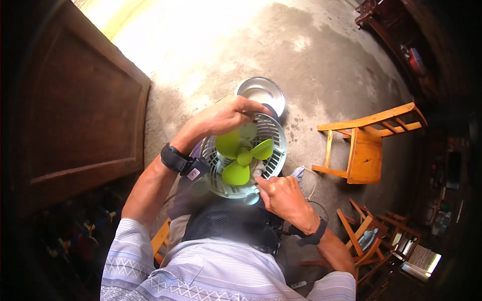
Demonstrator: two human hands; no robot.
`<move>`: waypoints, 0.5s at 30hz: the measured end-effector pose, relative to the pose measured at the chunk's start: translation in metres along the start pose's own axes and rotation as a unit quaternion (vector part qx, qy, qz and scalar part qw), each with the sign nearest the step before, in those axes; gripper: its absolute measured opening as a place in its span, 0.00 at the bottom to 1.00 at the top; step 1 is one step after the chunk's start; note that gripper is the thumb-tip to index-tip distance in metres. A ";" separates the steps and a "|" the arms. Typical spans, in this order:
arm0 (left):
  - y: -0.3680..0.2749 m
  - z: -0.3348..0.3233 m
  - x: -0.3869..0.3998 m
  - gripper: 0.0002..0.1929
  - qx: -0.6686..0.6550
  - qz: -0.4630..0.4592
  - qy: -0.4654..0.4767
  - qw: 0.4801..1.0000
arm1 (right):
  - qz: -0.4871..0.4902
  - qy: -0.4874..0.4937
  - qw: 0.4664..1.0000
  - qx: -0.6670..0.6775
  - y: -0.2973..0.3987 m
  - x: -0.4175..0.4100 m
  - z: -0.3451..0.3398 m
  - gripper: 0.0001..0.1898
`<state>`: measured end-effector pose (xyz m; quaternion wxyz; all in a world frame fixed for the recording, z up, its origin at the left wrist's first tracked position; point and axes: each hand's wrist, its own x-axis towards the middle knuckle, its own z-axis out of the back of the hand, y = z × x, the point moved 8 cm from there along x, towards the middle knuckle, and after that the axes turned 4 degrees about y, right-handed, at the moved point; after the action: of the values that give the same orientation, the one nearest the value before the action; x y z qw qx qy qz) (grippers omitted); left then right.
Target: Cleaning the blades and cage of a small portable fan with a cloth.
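A small electric fan lies on my lap, its pale blue plastic housing (278,161) facing up and its green fan blades (244,157) exposed. My left hand (233,114) grips the housing's far rim, thumb and fingers on either side. A pale cloth (257,169) is tucked under the blades, inside the housing. My right hand (282,193) reaches in over the near right rim with its fingers at this cloth; how firmly they hold it cannot be told. A round light blue part (251,198) shows at the near edge of the fan.
A metal basin (278,92) stands on the concrete floor beyond the fan. To the right are a wooden chair (364,156), a bluish cloth (298,175) and a cable. Another chair holds a blue fan grille (367,239). A wooden door (83,98) is at left.
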<state>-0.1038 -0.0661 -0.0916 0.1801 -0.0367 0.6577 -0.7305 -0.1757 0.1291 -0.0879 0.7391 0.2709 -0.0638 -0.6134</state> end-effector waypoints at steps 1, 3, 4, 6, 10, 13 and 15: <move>-0.002 0.000 -0.001 0.30 -0.001 0.001 -0.001 1.000 | 0.001 0.001 1.000 0.000 -0.004 0.001 0.001 0.10; -0.006 0.001 -0.003 0.30 0.006 0.001 -0.004 1.000 | -0.044 0.058 0.995 -0.062 -0.022 0.011 -0.005 0.11; -0.005 0.000 -0.003 0.30 0.006 0.005 -0.008 1.000 | -0.023 0.027 0.996 -0.083 -0.020 0.018 0.006 0.12; -0.006 0.000 -0.003 0.30 0.067 0.000 -0.024 0.997 | -0.009 0.001 0.990 -0.144 -0.027 0.027 0.014 0.11; 0.002 0.007 -0.004 0.30 0.021 -0.023 -0.026 0.999 | -0.007 -0.079 0.968 -0.237 -0.017 0.032 0.021 0.14; 0.004 0.007 -0.001 0.29 0.060 -0.045 -0.020 0.997 | -0.024 -0.111 0.956 -0.269 -0.011 0.028 0.005 0.17; 0.009 0.006 -0.001 0.29 0.058 -0.031 -0.020 0.998 | -0.007 -0.047 0.953 -0.298 -0.006 0.028 -0.017 0.16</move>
<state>-0.0994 -0.0720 -0.0999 0.1727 -0.0610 0.6093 -0.7715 -0.1674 0.1076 -0.1114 0.7782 0.0100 0.0894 -0.6216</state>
